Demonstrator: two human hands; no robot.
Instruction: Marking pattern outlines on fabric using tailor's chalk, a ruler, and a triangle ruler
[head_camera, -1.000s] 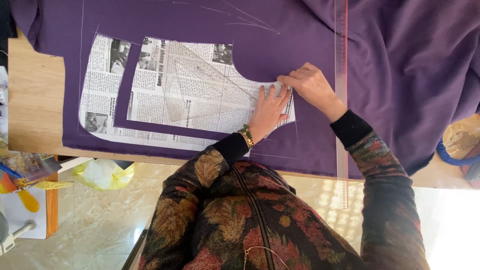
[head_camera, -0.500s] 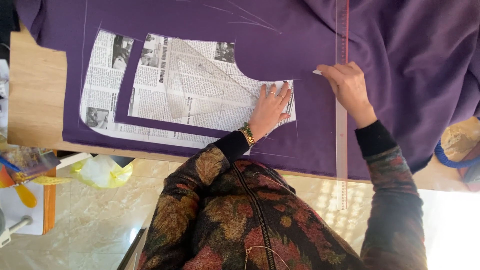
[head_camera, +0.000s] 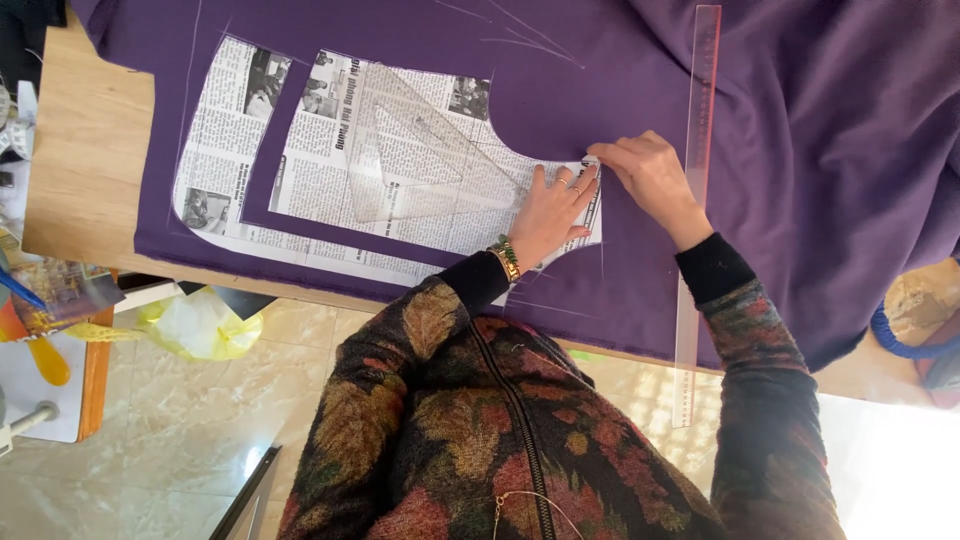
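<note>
A purple fabric (head_camera: 640, 90) covers the wooden table (head_camera: 90, 170). Two newspaper pattern pieces lie on it: a large one (head_camera: 400, 180) and a narrow curved strip (head_camera: 215, 160) to its left. A clear plastic triangle (head_camera: 420, 160) rests on the large piece. My left hand (head_camera: 555, 210), with rings and a beaded bracelet, presses flat on the pattern's right end, fingers spread. My right hand (head_camera: 650, 180) has its fingertips bunched at the pattern's upper right corner; anything pinched in them is hidden. A long clear ruler (head_camera: 695, 200) lies just to its right, under my forearm.
Chalk lines mark the fabric near the top (head_camera: 520, 40). A yellow plastic bag (head_camera: 200, 325) sits on the tiled floor under the table's near edge. Coloured items crowd a side surface at the left (head_camera: 40, 300). A blue ring-shaped thing (head_camera: 915, 340) lies at the right.
My right hand moved from the pattern's edge out to the ruler, then came back to the pattern's upper right corner. My left hand stayed flat on the paper.
</note>
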